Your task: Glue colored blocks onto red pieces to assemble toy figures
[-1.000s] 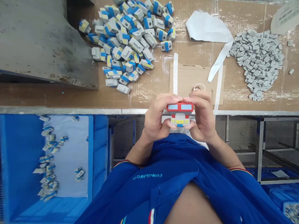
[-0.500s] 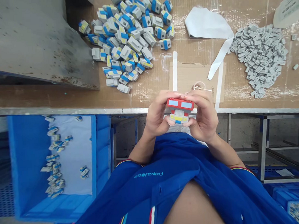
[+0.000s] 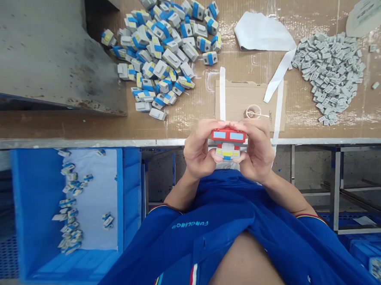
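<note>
A red and grey toy piece [image 3: 229, 135] with two pale blue windows and a yellow and blue lower part is held between both hands, just in front of the table edge. My left hand [image 3: 200, 149] grips its left side, fingers over the top and thumb at the lower part. My right hand [image 3: 258, 148] grips the right side in the same way. The back of the piece is hidden. Beyond the hands, a cardboard sheet [image 3: 236, 97] lies on the table with white strips and a small ring [image 3: 253, 112].
A heap of grey, blue and yellow parts [image 3: 162, 69] lies left on the table, near a metal box [image 3: 43, 52]. Small grey pieces [image 3: 333, 71] are piled right, beside a white cloth [image 3: 263, 30]. A blue crate [image 3: 36, 203] stands lower left.
Both hands and the toy piece have shifted slightly left and a little down. The hold on the piece looks the same.
</note>
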Demonstrator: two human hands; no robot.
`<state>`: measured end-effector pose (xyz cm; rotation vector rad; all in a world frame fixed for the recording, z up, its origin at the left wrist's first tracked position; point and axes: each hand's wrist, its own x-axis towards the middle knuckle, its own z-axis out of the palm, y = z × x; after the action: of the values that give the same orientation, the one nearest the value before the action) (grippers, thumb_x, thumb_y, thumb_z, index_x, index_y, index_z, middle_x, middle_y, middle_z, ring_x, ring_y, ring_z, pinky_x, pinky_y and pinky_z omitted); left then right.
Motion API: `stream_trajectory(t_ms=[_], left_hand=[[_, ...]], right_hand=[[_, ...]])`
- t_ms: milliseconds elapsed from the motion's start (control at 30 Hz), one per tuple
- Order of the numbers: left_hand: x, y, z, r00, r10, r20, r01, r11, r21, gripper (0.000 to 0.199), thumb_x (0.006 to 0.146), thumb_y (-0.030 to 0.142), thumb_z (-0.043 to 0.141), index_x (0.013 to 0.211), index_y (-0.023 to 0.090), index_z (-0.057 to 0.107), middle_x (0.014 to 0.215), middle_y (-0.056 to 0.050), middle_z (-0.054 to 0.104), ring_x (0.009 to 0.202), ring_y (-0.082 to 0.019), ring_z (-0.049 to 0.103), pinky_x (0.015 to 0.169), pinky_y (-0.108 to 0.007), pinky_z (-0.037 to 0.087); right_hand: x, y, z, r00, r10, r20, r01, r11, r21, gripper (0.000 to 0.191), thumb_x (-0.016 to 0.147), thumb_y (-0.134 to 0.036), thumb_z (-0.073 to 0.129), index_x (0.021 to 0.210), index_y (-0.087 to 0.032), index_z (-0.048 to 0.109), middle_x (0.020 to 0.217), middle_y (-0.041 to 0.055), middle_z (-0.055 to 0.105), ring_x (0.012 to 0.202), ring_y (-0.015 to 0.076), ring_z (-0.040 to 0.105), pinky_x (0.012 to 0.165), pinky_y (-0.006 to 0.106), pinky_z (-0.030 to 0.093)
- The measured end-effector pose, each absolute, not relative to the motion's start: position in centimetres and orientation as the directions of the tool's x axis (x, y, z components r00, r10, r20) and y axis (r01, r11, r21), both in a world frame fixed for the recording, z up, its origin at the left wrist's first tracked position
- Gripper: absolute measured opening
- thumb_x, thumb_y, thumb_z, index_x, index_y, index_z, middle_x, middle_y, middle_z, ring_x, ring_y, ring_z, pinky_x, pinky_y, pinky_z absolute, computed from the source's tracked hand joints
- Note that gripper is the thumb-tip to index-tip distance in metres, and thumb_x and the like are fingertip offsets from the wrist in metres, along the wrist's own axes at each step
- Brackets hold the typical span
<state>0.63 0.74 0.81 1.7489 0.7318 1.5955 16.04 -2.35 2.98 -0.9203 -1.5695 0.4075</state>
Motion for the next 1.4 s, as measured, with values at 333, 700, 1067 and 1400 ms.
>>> stream_trajectory(t_ms=[333, 700, 1067, 1400], left_hand=[[0.5, 0.6, 0.0, -0.021, 0.757, 0.653, -0.023, -0.653, 0.757, 0.056, 0.106, 0.074, 0.057, 0.142, 0.034, 0.072, 0.115, -0.006, 0.078, 0.099, -0.021, 0.076, 0.08, -0.037, 0.063], [0.3, 0.8, 0.4, -0.001, 0.724, 0.69, 0.013, -0.69, 0.723, 0.055, 0.106, 0.068, 0.062, 0.144, 0.03, 0.073, 0.117, -0.005, 0.079, 0.101, -0.019, 0.076, 0.082, -0.034, 0.063], [0.4, 0.8, 0.9, 0.068, 0.761, 0.645, 0.021, -0.648, 0.761, 0.054, 0.105, 0.071, 0.061, 0.142, 0.033, 0.071, 0.117, -0.008, 0.08, 0.103, -0.026, 0.079, 0.082, -0.045, 0.069], [0.5, 1.1, 1.0, 0.092, 0.759, 0.644, -0.026, -0.645, 0.764, 0.053, 0.107, 0.068, 0.06, 0.145, 0.032, 0.07, 0.118, -0.009, 0.079, 0.105, -0.025, 0.079, 0.083, -0.042, 0.069]], right_hand=[[15.9, -2.1, 2.6, -0.065, 0.77, 0.635, 0.372, 0.609, -0.7, 0.055, 0.111, -0.063, 0.049, 0.158, -0.035, 0.055, 0.128, 0.0091, 0.069, 0.113, 0.0301, 0.071, 0.096, 0.054, 0.068], [16.0, -1.8, 3.6, -0.058, 0.728, 0.683, 0.343, 0.657, -0.672, 0.05, 0.113, -0.052, 0.054, 0.159, -0.033, 0.055, 0.122, 0.0074, 0.072, 0.11, 0.0262, 0.072, 0.091, 0.046, 0.069], [16.4, -1.9, 2.8, 0.004, 0.756, 0.655, 0.364, 0.609, -0.705, 0.052, 0.109, -0.063, 0.053, 0.154, -0.039, 0.062, 0.121, 0.0089, 0.069, 0.106, 0.0304, 0.072, 0.092, 0.054, 0.068], [16.4, -1.7, 2.6, -0.008, 0.761, 0.649, 0.263, 0.627, -0.733, 0.055, 0.111, -0.061, 0.054, 0.162, -0.039, 0.057, 0.13, 0.0072, 0.069, 0.112, 0.0292, 0.07, 0.098, 0.053, 0.064]])
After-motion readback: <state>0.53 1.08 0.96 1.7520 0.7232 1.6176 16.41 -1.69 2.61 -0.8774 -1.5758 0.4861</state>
